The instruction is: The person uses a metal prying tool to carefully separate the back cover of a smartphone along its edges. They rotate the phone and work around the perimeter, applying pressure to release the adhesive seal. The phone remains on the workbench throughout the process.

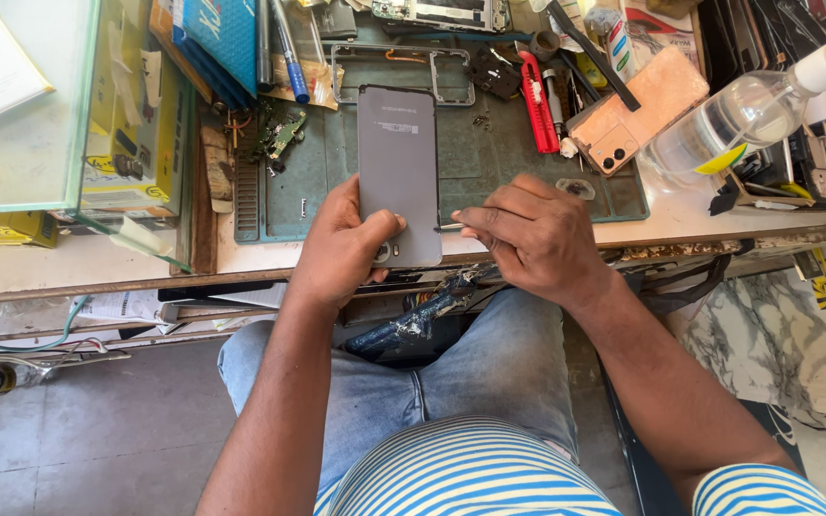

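A grey smartphone [399, 162] lies back side up on the green work mat [489, 162], its near end over the bench edge. My left hand [341, 250] grips its lower left corner, thumb pressed on the back near the camera. My right hand [532, 237] pinches a thin metal tool [448, 226] whose tip touches the phone's right edge low down.
A pink-gold phone [635, 107], a red-handled tool [537, 100], a bare phone frame [403, 72] and small circuit parts [279, 134] sit on the mat. A clear spray bottle [743, 119] stands right. Boxes behind glass [136, 115] fill the left.
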